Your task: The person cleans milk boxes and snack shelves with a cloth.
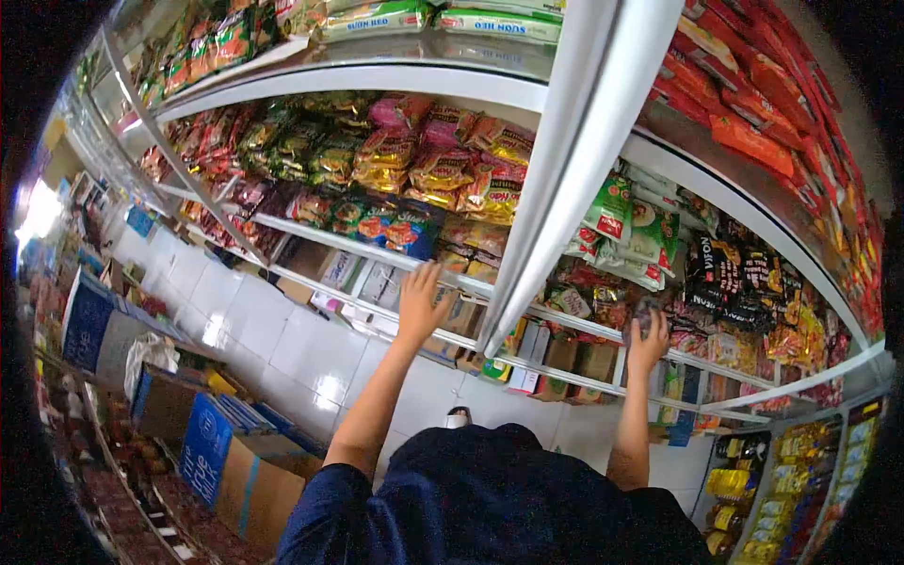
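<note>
Nearest is the person's dark shirt (537, 499), bare forearms reaching forward. The left hand (426, 303) lies open, fingers spread, on the front rail (325, 237) of a shelf, just beside blue packets (407, 233). Right of the white post (570, 179), the right hand (648, 341) curls around a dark crumpled bundle (642, 313), its material unclear, at the shelf's front edge. Black packets (730, 273) lie beyond it; pink-and-gold packets (438, 168) sit deeper behind the left hand.
</note>
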Demonstrator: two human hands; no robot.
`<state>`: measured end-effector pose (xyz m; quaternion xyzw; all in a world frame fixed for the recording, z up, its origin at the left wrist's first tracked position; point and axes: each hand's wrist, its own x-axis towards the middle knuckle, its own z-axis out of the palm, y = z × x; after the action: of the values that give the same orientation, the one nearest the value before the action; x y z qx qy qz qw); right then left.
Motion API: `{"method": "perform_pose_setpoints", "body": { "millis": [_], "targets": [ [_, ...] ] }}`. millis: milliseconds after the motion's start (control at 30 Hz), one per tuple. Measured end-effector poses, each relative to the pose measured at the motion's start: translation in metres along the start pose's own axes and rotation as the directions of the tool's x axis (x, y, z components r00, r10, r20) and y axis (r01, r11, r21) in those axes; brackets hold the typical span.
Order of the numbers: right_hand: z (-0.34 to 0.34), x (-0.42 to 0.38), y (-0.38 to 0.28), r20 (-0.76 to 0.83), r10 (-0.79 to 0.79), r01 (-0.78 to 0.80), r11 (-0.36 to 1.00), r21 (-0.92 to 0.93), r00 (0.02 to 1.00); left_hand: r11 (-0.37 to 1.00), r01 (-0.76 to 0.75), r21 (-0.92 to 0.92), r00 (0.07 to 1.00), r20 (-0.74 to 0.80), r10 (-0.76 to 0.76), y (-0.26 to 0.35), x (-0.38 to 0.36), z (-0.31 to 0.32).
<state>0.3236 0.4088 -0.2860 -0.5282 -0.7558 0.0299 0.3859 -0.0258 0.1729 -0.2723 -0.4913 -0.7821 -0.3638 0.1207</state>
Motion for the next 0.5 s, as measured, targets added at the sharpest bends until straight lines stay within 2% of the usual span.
{"method": "perform_pose_setpoints", "body": {
  "millis": [33,67,100,133,233,300,400,467,500],
  "targets": [
    [0.003,-0.004,0.001,0.031,0.040,-0.040,0.999,0.015,0.999,1.000,-0.016,-0.005,1.000,0.005,0.016,-0.015,0.003,0.002],
    [0.002,-0.007,-0.010,0.064,0.080,-0.082,0.996,0.028,0.995,0.999,-0.008,0.032,0.997,0.079,0.006,-0.030,0.003,0.008],
    [0.005,-0.012,-0.020,0.083,0.028,-0.037,0.993,0.109,0.996,0.998,-0.004,0.070,0.988,0.152,-0.007,-0.037,0.004,0.008],
    [0.010,-0.017,-0.031,0.096,-0.029,0.010,0.982,0.188,0.995,0.998,-0.021,0.061,0.988,0.156,0.011,-0.042,0.004,0.009],
    [0.024,-0.037,-0.084,0.179,-0.153,0.102,0.959,0.263,0.972,0.999,0.008,0.044,0.991,0.130,-0.014,-0.040,0.000,0.013],
    [0.029,-0.052,-0.119,0.251,-0.186,0.109,0.950,0.294,0.950,0.998,0.024,0.053,0.992,0.125,-0.030,-0.037,-0.001,0.016],
    [0.035,-0.072,-0.146,0.246,-0.349,0.190,0.845,0.500,0.904,0.996,0.043,0.074,0.992,0.116,-0.052,-0.038,-0.001,0.011],
    [0.041,-0.097,-0.151,0.216,-0.169,0.007,0.802,0.597,0.962,0.997,0.026,0.070,0.981,0.188,-0.038,-0.040,0.001,0.007],
    [0.038,-0.107,-0.149,0.191,-0.176,0.023,0.790,0.612,0.966,0.997,0.001,0.078,0.983,0.183,-0.016,-0.042,0.000,0.008]
  ]
}}
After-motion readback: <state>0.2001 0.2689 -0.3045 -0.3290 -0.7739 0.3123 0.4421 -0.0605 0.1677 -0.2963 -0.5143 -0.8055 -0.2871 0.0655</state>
